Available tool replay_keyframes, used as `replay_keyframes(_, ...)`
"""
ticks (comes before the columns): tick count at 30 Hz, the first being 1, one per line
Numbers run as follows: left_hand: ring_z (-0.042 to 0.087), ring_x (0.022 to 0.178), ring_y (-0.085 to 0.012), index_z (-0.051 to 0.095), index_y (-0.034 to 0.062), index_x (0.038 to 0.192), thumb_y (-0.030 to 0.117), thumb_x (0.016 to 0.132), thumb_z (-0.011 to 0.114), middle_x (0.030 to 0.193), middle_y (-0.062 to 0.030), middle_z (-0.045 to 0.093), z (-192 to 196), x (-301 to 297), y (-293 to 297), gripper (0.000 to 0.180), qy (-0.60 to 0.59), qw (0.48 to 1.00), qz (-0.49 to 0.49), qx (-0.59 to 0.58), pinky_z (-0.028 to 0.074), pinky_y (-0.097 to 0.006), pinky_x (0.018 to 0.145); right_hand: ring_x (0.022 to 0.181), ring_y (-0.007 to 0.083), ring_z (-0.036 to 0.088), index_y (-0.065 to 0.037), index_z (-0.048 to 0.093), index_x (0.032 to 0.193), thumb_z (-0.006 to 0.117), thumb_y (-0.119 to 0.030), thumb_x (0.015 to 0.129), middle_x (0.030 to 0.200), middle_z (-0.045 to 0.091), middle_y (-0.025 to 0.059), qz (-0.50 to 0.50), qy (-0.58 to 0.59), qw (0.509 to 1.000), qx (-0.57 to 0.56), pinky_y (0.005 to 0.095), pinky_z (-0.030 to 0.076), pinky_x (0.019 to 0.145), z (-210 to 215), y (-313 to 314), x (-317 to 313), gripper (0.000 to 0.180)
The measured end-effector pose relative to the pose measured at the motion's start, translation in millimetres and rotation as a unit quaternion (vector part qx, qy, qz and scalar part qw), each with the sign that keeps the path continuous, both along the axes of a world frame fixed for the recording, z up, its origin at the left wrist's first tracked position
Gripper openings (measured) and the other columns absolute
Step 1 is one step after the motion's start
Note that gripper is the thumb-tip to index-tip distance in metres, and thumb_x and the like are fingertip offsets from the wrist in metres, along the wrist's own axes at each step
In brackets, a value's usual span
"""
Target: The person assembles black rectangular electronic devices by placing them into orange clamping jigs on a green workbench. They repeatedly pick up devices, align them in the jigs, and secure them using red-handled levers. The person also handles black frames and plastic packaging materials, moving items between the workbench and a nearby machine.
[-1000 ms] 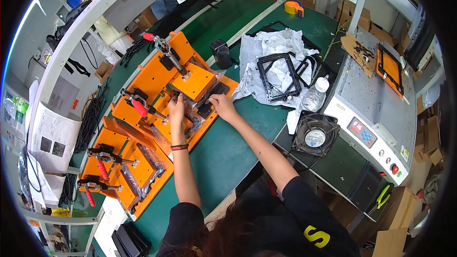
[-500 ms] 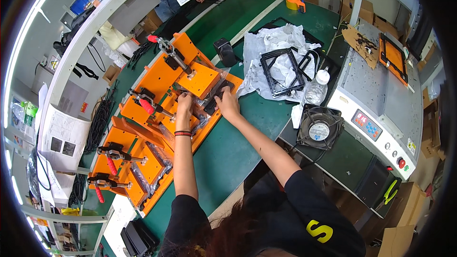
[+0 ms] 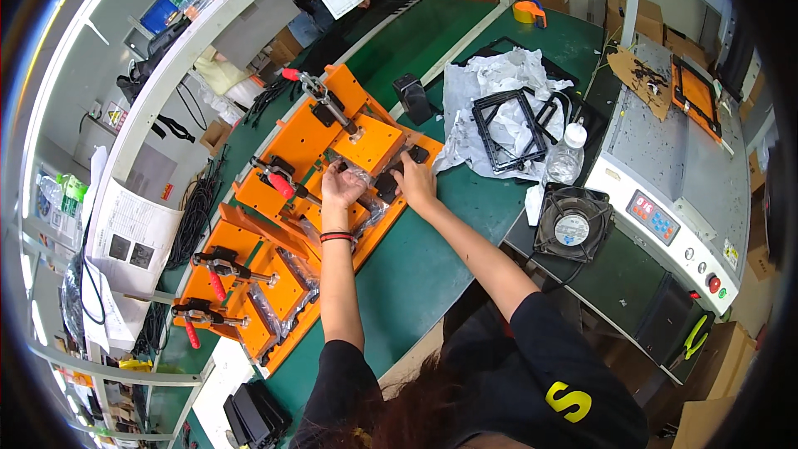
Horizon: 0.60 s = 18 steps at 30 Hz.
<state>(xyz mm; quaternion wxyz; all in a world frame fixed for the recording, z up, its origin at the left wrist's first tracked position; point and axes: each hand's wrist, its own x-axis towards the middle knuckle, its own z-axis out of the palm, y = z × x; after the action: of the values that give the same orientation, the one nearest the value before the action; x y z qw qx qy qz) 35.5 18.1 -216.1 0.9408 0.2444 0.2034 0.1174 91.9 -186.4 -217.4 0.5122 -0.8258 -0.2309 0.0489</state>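
Note:
An orange clamping fixture (image 3: 287,283) lies slantwise on the green bench, with several red-handled toggle clamps (image 3: 283,185) along its back. At its right end, a black plastic part (image 3: 388,186) rests along the front of an orange block (image 3: 366,147). My right hand (image 3: 417,185) grips this part with bent fingers from the right. Just left of it, my left hand (image 3: 342,189) is turned partly palm up, fingers apart, over crumpled clear plastic film (image 3: 363,175). Nothing shows in the left palm. The fingertips of my right hand are partly hidden.
White crumpled paper (image 3: 465,87) under black frames (image 3: 509,129) lies right of the fixture. Nearby are a clear bottle (image 3: 567,155), a small fan (image 3: 573,224) and a grey machine with a control panel (image 3: 652,216). A black block (image 3: 411,98) stands behind the fixture.
My left hand has rolled from gripping at the fixture to palm up with fingers loosened. My right hand stays at the black part. The whole view has shifted slightly.

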Motion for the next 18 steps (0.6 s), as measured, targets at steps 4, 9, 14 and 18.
replay_keyframes(4, 0.055, 0.082, -0.0214, 0.050, -0.0045, 0.112, 0.023, 0.088, 0.046, 0.117, -0.0151, 0.059, 9, 11, -25, 0.037, -0.086, 0.991, -0.062, -0.085, 0.044, -0.027, 0.063, 0.062, 0.0275, 0.066, -0.010, 0.065, 0.090, 0.069, -0.027, 0.080, 0.058, 0.064, 0.0090, -0.007, -0.177, 0.981, -0.081, 0.0398, 0.051, 0.058, -16, -9, 19, 0.020)
replay_keyframes(9, 0.055, 0.077, -0.0198, 0.051, -0.0018, 0.108, 0.025, 0.088, 0.048, 0.111, -0.0139, 0.060, 30, 17, -61, 0.033, -0.033, 0.998, -0.015, -0.050, 0.045, -0.027, 0.062, 0.061, 0.0253, 0.066, -0.013, 0.065, 0.082, 0.069, -0.026, 0.078, 0.062, 0.064, 0.0085, 0.001, -0.325, 0.934, -0.149, 0.0388, 0.050, 0.051, -27, -11, 25, 0.014)
replay_keyframes(14, 0.059, 0.100, -0.0282, 0.055, -0.0069, 0.108, 0.030, 0.088, 0.053, 0.112, -0.0191, 0.062, 5, -4, -3, 0.042, -0.196, 0.961, -0.176, -0.082, 0.046, -0.031, 0.090, 0.063, 0.0204, 0.063, -0.011, 0.065, 0.086, 0.065, -0.016, 0.079, 0.076, 0.060, 0.0045, 0.015, -0.489, 0.871, -0.044, 0.0337, 0.049, 0.051, -9, -23, 21, 0.008)
replay_keyframes(18, 0.054, 0.094, -0.0368, 0.059, -0.0048, 0.085, 0.041, 0.089, 0.046, 0.101, -0.0251, 0.061, 10, -6, -6, 0.048, -0.163, 0.965, -0.199, -0.046, 0.036, -0.053, 0.098, 0.071, 0.0190, 0.062, -0.009, 0.066, 0.103, 0.060, -0.006, 0.074, 0.087, 0.057, 0.0061, 0.012, -0.424, 0.904, -0.044, 0.0300, 0.052, 0.057, -21, -58, 7, 0.030)
